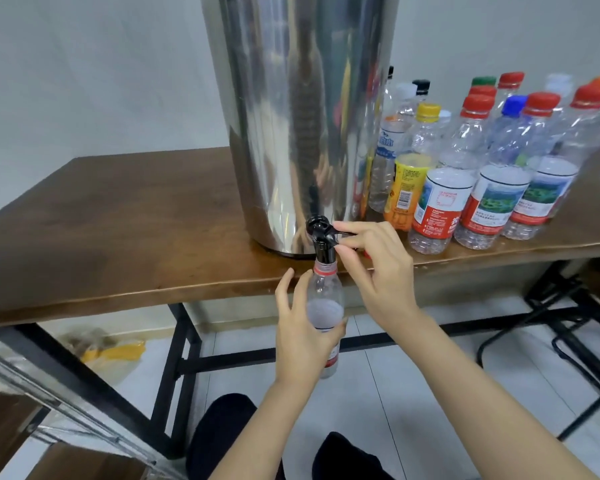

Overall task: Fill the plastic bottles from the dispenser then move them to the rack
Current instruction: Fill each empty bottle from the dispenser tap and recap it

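Note:
A tall steel dispenser [291, 116] stands on the wooden table [118, 237], its black tap [321, 235] jutting over the front edge. My left hand [300, 327] grips a clear uncapped plastic bottle [324, 292] upright, with its mouth directly under the spout. The bottle's label is white and red, and its contents are hard to judge. My right hand [374, 258] pinches the tap's lever from the right with thumb and fingers. A red object peeks out behind that hand; I cannot tell what it is.
Several capped plastic bottles [482, 168] crowd the table right of the dispenser, with red, yellow, blue, green and black caps. Black metal table legs [177, 375] and a stool frame [586, 341] stand on the tiled floor. A shelf-like frame [49, 410] sits at lower left.

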{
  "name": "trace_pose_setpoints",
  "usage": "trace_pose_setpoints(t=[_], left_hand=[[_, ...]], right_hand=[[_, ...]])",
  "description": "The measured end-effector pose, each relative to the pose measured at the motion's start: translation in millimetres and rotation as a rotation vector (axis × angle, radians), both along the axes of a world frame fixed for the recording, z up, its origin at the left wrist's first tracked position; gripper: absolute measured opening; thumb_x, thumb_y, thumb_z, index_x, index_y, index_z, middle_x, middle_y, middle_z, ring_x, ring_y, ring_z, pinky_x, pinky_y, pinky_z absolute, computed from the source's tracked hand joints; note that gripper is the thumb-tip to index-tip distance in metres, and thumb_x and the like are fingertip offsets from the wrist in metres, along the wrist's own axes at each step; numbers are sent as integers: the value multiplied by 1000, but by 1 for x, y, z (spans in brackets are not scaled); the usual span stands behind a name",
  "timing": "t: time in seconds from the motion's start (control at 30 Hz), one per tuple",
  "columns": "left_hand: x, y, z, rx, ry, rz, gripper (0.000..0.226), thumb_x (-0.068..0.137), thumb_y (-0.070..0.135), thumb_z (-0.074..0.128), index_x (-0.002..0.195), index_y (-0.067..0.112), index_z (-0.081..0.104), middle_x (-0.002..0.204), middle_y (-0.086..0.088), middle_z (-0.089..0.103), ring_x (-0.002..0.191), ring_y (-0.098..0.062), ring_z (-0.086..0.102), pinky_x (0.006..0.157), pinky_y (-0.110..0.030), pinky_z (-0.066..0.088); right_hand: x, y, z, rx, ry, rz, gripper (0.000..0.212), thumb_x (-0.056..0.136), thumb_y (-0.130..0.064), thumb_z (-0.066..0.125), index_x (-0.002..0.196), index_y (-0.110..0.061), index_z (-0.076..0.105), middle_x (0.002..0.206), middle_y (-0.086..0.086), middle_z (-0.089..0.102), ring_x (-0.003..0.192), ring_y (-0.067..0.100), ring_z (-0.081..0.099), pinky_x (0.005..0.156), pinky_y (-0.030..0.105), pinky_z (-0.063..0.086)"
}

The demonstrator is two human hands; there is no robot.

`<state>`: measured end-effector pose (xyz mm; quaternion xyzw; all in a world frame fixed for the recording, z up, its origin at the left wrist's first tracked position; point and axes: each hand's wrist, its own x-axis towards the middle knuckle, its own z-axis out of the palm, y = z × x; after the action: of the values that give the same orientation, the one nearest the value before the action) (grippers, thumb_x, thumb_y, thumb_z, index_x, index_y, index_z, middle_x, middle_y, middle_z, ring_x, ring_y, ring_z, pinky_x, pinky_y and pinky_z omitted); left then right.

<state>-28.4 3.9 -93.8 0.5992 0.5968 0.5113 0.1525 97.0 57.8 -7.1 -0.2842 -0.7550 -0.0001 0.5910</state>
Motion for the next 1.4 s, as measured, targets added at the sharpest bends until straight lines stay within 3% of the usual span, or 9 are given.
trace_pose_setpoints(t=[0.13, 0.4, 0.57, 0.73, 0.9, 1.03, 1.17, 1.4], left_hand=[[-2, 0, 0, -10, -6, -4, 83, 73, 27, 86, 143, 31, 41, 153, 11, 25, 125, 11, 32, 92, 8, 24], [1, 3, -2, -21, -23, 4, 87, 70, 23, 88, 140, 37, 40, 151, 14, 24, 121, 14, 32, 89, 8, 27], [6, 4, -2, -5, -35, 25, 87, 70, 20, 87, 135, 44, 35, 150, 15, 24, 119, 27, 28, 87, 4, 31], [7, 6, -7, -7, -23, 72, 89, 68, 21, 87, 142, 33, 39, 149, 17, 25, 122, 23, 30, 91, 4, 30], [7, 5, -4, -16, -26, 81, 88, 67, 22, 87, 137, 42, 38, 147, 18, 26, 122, 23, 31, 93, -1, 32], [6, 4, -2, -28, -17, 75, 87, 67, 23, 87, 138, 40, 39, 147, 19, 27, 119, 27, 30, 94, -9, 34], [6, 4, -1, -42, -14, 70, 86, 67, 21, 87, 138, 37, 40, 147, 19, 27, 117, 29, 29, 91, -4, 32], [5, 5, -1, -32, -8, 55, 88, 68, 22, 88, 126, 53, 29, 148, 16, 26, 113, 32, 27, 83, 4, 29]], right_hand=[[-1, -1, -1, -63, 21, 48, 37, 101, -29, 51, 89, 2, 66, 111, 11, 69, 100, 20, 61, 88, 28, 49], [1, 0, 0, -78, 5, 38, 37, 100, -33, 50, 88, -1, 65, 110, 6, 68, 99, 16, 60, 78, 27, 50], [3, 3, 0, -34, -18, 27, 40, 101, -35, 49, 86, -2, 66, 107, 5, 69, 97, 18, 61, 74, 28, 50], [1, 7, -3, -13, 7, 48, 36, 100, -31, 50, 87, -2, 66, 105, 7, 69, 98, 17, 62, 76, 23, 51], [-2, 10, -4, -12, 44, 94, 40, 101, -33, 48, 86, 0, 65, 104, 9, 67, 97, 16, 61, 74, 13, 47], [-2, 11, -4, -5, 45, 110, 39, 101, -31, 49, 85, 0, 64, 103, 9, 67, 97, 17, 62, 72, 15, 49], [-1, 11, -3, 1, 20, 101, 36, 100, -30, 50, 86, 0, 65, 103, 11, 67, 97, 18, 63, 78, 14, 48], [-3, 8, -2, -19, 22, 61, 28, 98, -24, 54, 85, -1, 64, 104, 9, 67, 97, 18, 62, 72, 21, 51]])
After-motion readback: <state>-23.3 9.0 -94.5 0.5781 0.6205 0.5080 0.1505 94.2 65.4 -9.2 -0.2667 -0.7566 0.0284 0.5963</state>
